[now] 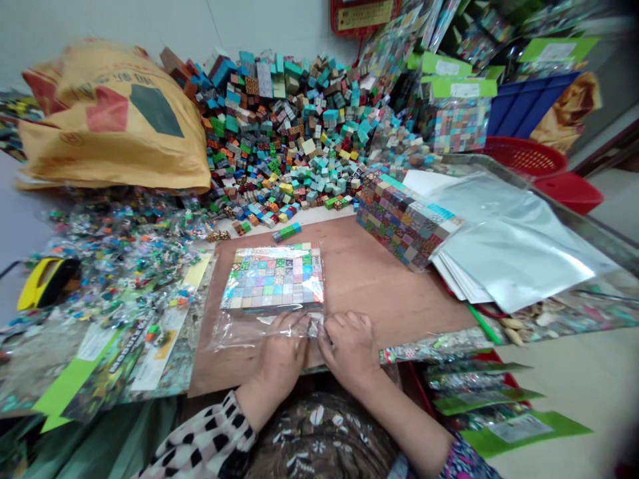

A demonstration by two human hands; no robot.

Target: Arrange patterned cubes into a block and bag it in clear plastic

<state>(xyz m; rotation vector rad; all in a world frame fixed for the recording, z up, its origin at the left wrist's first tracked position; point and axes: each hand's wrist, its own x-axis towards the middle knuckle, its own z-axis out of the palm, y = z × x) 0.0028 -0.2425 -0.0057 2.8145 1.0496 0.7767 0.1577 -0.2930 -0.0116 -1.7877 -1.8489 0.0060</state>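
Note:
A flat set of small patterned cubes lies inside a clear plastic bag on the brown board. Fingers curled, my left hand grips the near edge of the bag just below the cubes. My right hand is closed beside it, pinching the bag's near right corner; its fingertips are partly hidden. A small white piece shows between the two hands. Beyond the bag lies a short green and blue stick of cubes.
Loose cubes are heaped at the back beside a yellow sack. A wrapped cube block and clear bags lie right on the brown board. Small packets and a yellow-black tool are left.

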